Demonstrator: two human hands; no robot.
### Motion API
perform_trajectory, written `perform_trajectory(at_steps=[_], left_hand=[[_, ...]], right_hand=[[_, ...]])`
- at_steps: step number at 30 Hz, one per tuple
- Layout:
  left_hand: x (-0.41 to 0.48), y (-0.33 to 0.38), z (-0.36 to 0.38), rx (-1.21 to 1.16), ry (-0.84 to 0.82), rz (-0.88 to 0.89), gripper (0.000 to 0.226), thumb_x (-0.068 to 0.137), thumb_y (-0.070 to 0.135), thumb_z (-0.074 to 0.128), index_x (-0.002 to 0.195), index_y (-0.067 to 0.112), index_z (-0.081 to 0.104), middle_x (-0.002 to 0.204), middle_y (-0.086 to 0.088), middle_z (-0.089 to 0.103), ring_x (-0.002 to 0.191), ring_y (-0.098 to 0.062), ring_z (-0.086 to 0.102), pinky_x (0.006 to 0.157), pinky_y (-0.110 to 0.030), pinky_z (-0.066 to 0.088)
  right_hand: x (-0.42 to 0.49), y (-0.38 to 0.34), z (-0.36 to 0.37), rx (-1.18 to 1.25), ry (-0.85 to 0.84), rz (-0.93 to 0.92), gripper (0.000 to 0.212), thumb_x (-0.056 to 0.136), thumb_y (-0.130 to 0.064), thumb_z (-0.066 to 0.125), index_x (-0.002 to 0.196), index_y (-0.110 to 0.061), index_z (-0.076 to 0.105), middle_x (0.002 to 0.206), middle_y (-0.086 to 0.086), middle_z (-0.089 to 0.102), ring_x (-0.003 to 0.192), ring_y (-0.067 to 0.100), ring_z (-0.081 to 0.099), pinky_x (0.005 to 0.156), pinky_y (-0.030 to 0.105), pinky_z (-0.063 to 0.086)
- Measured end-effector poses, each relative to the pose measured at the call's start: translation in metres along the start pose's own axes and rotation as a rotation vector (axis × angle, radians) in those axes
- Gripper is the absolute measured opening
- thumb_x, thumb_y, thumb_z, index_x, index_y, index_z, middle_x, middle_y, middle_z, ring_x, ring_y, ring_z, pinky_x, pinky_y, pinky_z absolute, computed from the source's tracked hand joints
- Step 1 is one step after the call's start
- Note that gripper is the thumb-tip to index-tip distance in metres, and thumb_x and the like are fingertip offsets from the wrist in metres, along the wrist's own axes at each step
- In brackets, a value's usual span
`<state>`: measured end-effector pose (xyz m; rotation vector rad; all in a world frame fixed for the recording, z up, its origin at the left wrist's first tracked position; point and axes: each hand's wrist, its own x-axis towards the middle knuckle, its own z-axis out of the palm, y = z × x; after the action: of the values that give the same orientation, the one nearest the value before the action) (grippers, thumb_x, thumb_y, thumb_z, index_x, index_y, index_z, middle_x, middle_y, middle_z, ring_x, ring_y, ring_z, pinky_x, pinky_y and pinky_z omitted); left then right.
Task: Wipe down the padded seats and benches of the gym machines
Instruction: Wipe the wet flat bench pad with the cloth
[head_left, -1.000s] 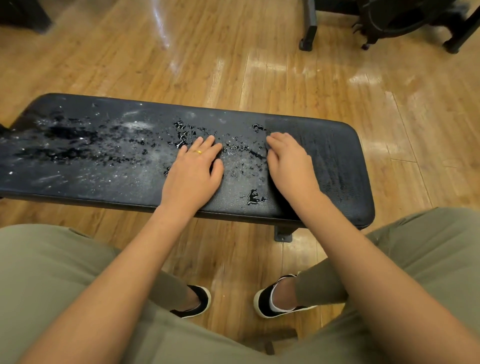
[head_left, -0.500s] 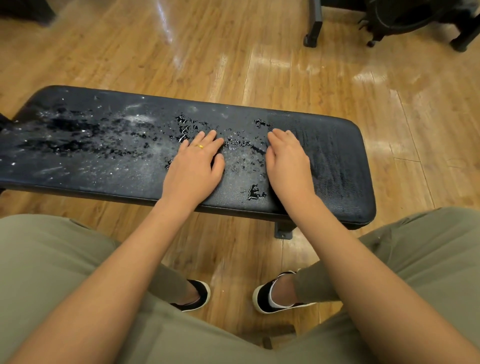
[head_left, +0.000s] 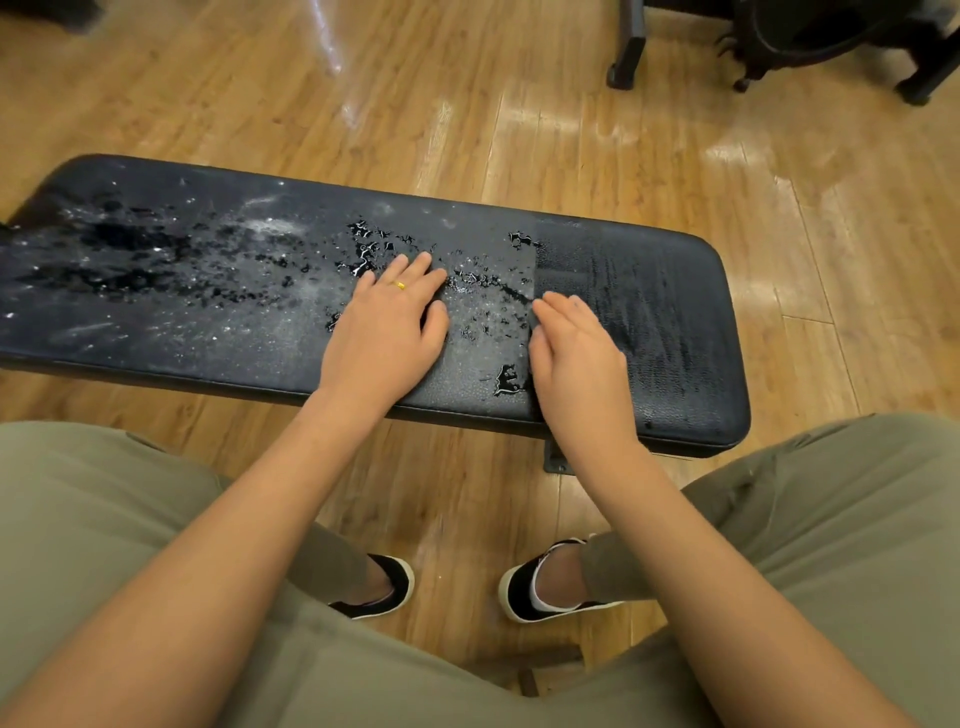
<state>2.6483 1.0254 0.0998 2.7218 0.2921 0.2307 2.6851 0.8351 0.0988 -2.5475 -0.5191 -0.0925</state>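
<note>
The long black padded vinyl bench (head_left: 649, 322) lies crosswise just in front of the person's knees. Its right end is dark and streaked, as if already wiped. The rest, from a straight boundary near its middle out to its left end, is grey with dust and beaded with water droplets (head_left: 363, 249).

Over the last second the right hand (head_left: 576, 358) has slid a little toward the bench's near edge, along that boundary. The left hand (head_left: 387, 332), wearing a thin gold ring (head_left: 399, 285), has hardly shifted, and the boundary has not moved leftward. Both hands lie flat on the pad with fingers straight and close together, gripping nothing. I cannot make out a cloth under either palm.

My reading is that the wiping is under way but early, with most of the pad still dirty to the left.

Beyond the bench's far side is glossy wooden plank floor (head_left: 467, 130) and a dark metal machine frame (head_left: 779, 36).
</note>
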Motion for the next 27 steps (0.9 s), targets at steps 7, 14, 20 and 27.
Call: perform_trajectory(at_steps=[7, 14, 20, 27], left_hand=[[-0.001, 0.000, 0.001, 0.008, -0.002, 0.000, 0.045, 0.102, 0.029, 0.039, 0.145, 0.018, 0.049, 0.156, -0.003, 0.039, 0.148, -0.020, 0.028, 0.121, -0.043, 0.017], [0.000, -0.004, 0.003, 0.013, -0.003, 0.006, 0.045, 0.102, 0.029, 0.039, 0.145, 0.018, 0.049, 0.156, -0.003, 0.039, 0.148, -0.020, 0.029, 0.121, -0.045, 0.019], [0.002, -0.004, 0.003, 0.015, -0.006, 0.008, 0.046, 0.102, 0.030, 0.039, 0.145, 0.018, 0.049, 0.157, -0.002, 0.039, 0.147, -0.020, 0.029, 0.121, -0.045, 0.019], [0.001, -0.002, 0.001, 0.014, 0.007, 0.007, 0.044, 0.102, 0.028, 0.040, 0.144, 0.017, 0.051, 0.156, -0.004, 0.040, 0.147, -0.021, 0.031, 0.121, -0.046, 0.020]], right_hand=[[-0.005, 0.012, -0.019, 0.004, -0.273, -0.132, 0.064, 0.101, -0.040, 0.049, 0.155, -0.011, 0.030, 0.164, 0.001, 0.020, 0.153, 0.021, 0.007, 0.122, 0.029, 0.007], [0.002, 0.029, -0.034, -0.084, -0.364, -0.354, 0.057, 0.102, -0.030, 0.054, 0.150, -0.004, 0.037, 0.159, 0.008, 0.030, 0.151, 0.025, 0.015, 0.121, 0.024, 0.006], [0.071, 0.029, -0.012, -0.049, -0.226, -0.204, 0.053, 0.104, -0.028, 0.050, 0.148, -0.002, 0.039, 0.158, 0.011, 0.033, 0.150, 0.027, 0.022, 0.120, 0.034, 0.017], [0.138, 0.018, -0.011, -0.097, -0.270, -0.224, 0.039, 0.103, -0.022, 0.048, 0.130, 0.005, 0.050, 0.144, 0.016, 0.044, 0.134, 0.030, 0.038, 0.098, 0.036, 0.034]])
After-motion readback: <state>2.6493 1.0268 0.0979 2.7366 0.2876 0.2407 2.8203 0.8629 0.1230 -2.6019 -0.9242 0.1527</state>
